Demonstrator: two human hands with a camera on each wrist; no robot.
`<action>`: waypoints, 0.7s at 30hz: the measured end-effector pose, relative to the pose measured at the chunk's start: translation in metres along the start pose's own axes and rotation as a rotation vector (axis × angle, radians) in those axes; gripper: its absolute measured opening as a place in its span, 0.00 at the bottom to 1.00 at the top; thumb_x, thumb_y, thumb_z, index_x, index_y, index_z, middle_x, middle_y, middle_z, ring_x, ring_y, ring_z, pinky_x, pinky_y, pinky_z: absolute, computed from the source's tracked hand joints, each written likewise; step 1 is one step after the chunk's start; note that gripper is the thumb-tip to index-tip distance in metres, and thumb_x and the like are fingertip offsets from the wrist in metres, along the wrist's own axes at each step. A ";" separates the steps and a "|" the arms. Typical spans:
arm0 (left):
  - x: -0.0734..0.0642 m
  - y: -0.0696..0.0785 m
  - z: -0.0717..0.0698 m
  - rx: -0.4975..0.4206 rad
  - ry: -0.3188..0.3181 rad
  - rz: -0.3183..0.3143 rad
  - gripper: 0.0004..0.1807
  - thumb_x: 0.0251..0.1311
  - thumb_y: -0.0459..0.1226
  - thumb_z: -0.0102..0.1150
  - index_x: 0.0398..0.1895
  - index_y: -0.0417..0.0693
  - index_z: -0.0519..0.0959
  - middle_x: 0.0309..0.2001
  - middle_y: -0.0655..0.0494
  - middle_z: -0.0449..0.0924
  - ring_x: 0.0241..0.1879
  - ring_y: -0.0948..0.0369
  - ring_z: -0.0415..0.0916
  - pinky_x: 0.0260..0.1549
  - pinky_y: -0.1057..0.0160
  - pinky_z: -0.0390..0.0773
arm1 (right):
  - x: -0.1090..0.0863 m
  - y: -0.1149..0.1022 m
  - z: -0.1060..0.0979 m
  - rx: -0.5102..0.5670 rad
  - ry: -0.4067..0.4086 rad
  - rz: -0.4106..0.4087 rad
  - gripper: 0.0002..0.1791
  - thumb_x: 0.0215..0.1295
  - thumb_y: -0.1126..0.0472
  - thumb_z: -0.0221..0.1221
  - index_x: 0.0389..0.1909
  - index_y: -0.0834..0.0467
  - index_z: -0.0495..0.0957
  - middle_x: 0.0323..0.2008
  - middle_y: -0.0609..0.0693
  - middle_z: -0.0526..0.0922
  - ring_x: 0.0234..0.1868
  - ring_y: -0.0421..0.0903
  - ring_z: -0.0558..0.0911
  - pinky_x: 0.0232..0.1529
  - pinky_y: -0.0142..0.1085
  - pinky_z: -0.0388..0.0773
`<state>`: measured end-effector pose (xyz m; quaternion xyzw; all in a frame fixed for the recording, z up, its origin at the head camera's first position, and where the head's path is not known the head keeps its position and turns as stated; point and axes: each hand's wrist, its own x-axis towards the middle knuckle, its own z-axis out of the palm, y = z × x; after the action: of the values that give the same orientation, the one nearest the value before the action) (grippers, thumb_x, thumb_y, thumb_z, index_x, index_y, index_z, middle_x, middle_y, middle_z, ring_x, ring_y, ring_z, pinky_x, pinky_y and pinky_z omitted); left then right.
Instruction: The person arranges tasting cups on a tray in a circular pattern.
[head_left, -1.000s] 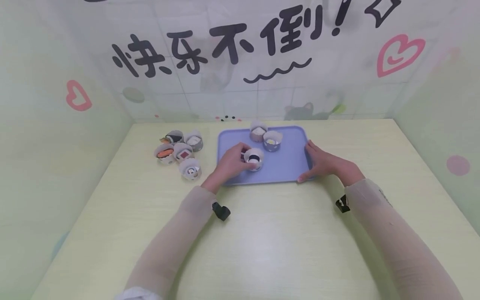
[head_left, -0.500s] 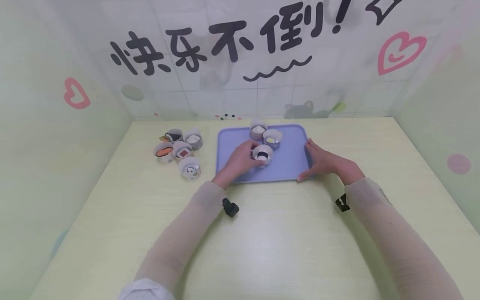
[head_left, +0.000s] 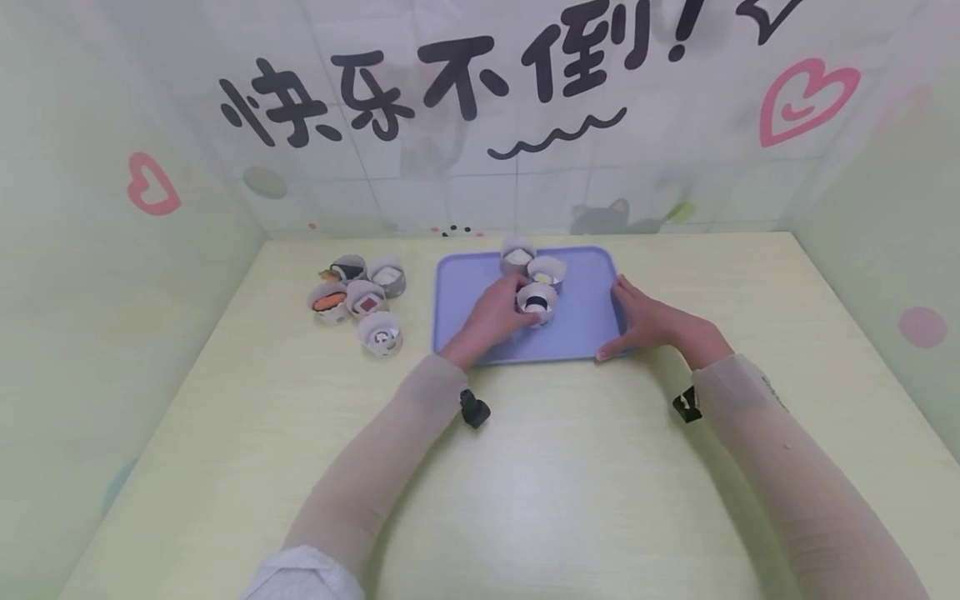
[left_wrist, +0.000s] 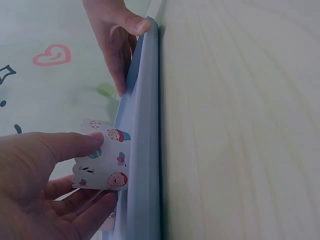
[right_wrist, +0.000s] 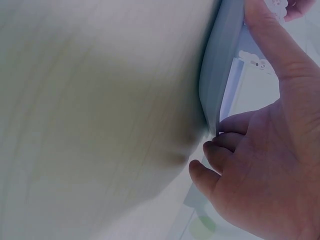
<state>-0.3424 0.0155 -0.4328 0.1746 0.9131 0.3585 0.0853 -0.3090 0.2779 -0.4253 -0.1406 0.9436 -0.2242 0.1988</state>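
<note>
Two hands work a lilac tray [head_left: 585, 333] on the pale desk [head_left: 570, 483]: the left hand [head_left: 491, 317] pinches a paper cup [head_left: 537, 302] between thumb and fingers, having slid it up beside two cups already grouped there, while the right hand [head_left: 648, 321] rests flat-fingered against the tray's edge; five cups [head_left: 360, 300] wait alongside.

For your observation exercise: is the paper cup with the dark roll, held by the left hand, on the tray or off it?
On it. The cup stands upright on the purple tray, gripped by the left hand.
</note>
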 end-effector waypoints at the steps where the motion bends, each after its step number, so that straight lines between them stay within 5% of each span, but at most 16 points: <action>1: 0.001 0.001 0.001 -0.001 0.003 0.002 0.30 0.58 0.41 0.71 0.62 0.44 0.70 0.60 0.48 0.77 0.60 0.52 0.74 0.62 0.54 0.74 | 0.000 0.000 0.000 0.000 0.001 0.000 0.75 0.48 0.39 0.74 0.75 0.75 0.32 0.76 0.74 0.29 0.78 0.70 0.36 0.78 0.61 0.41; 21: 0.015 0.015 0.017 0.028 0.016 -0.002 0.32 0.58 0.43 0.71 0.63 0.45 0.70 0.62 0.49 0.75 0.62 0.53 0.73 0.64 0.55 0.73 | 0.000 0.002 0.001 0.009 0.013 -0.011 0.75 0.48 0.39 0.74 0.75 0.75 0.32 0.76 0.74 0.29 0.78 0.70 0.36 0.78 0.61 0.41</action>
<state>-0.3480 0.0419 -0.4351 0.1721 0.9188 0.3469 0.0760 -0.3085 0.2789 -0.4271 -0.1435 0.9430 -0.2306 0.1923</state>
